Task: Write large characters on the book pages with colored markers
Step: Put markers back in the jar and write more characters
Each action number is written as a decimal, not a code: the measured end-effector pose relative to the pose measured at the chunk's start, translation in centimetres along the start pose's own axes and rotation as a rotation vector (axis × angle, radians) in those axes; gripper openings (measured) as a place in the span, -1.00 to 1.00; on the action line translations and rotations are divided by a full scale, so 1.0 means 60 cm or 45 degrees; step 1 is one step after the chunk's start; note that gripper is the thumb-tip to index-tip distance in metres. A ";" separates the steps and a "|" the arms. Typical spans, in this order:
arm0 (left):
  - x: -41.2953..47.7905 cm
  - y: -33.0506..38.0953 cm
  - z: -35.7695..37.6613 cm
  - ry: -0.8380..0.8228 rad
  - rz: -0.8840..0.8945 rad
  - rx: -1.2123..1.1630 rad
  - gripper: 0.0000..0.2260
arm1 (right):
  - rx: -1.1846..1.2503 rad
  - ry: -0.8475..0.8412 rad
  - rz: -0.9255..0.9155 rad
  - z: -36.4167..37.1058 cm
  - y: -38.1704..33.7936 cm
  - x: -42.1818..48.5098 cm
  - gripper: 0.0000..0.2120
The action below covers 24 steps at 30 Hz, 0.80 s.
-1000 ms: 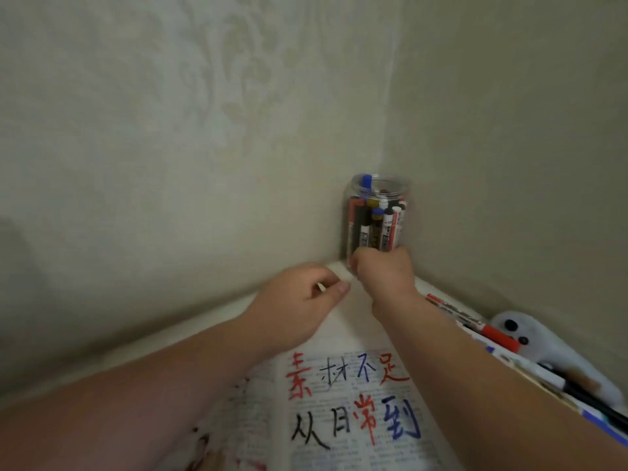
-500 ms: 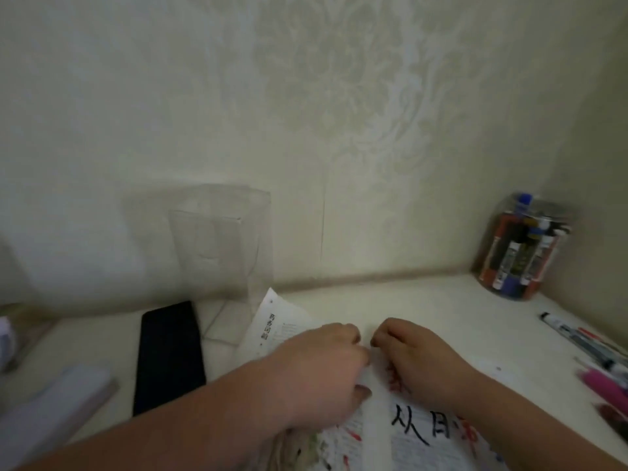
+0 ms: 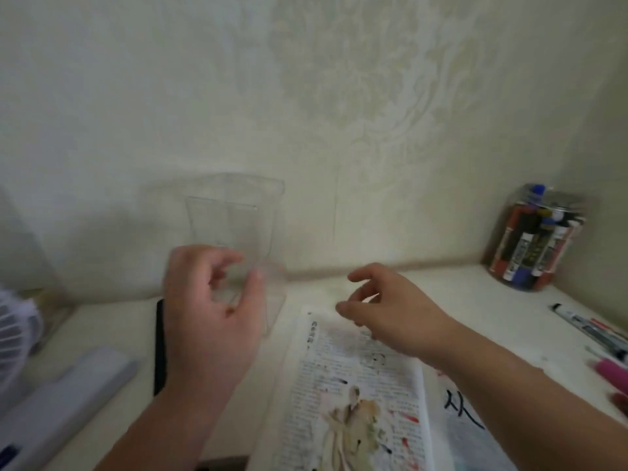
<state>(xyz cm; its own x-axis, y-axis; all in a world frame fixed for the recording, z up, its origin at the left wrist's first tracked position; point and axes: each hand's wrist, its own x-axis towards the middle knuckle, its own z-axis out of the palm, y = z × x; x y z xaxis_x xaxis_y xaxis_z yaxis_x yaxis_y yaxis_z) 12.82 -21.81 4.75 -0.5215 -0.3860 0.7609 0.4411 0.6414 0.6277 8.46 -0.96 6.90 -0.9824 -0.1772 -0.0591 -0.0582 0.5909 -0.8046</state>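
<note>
Fingers loose, right hand above book

Both hands are off the book now. Half a second ago they were pressed together at its fold. The left hand hovers before the clear plastic box and the right hand above the page's top edge, well apart, fingers loosely curled, holding nothing. The page that stood lifted lies flat, its printed figure uncovered. The marker jar, touched a second ago, stands far right.
</note>
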 end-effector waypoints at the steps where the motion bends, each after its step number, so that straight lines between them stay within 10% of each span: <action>1: 0.008 -0.020 -0.018 0.116 -0.171 0.005 -0.70 | 0.020 -0.051 -0.020 0.020 -0.014 0.001 -0.49; 4: 0.032 -0.052 -0.031 -0.127 -0.777 -0.068 -0.22 | 0.096 -0.135 -0.108 0.072 -0.051 0.005 -0.19; 7: 0.033 -0.050 -0.020 -0.391 -0.902 -0.299 -0.37 | 0.345 -0.178 -0.191 0.107 -0.083 0.007 -0.06; 15: 0.014 0.064 0.006 -0.615 -0.485 -0.565 -0.50 | 0.499 -0.032 -0.450 0.035 -0.080 -0.022 -0.22; 24: 0.007 0.194 0.282 -1.030 -0.464 -0.596 -0.20 | 0.619 0.473 -0.144 -0.216 0.052 -0.019 -0.51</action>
<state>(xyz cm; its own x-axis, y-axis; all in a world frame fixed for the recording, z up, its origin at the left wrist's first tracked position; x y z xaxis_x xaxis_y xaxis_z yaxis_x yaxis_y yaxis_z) 5.40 -3.30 9.64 -0.9450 0.1715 0.2785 0.3081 0.1812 0.9340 7.07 11.30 12.12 -0.9761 0.1197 0.1811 -0.1636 0.1428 -0.9761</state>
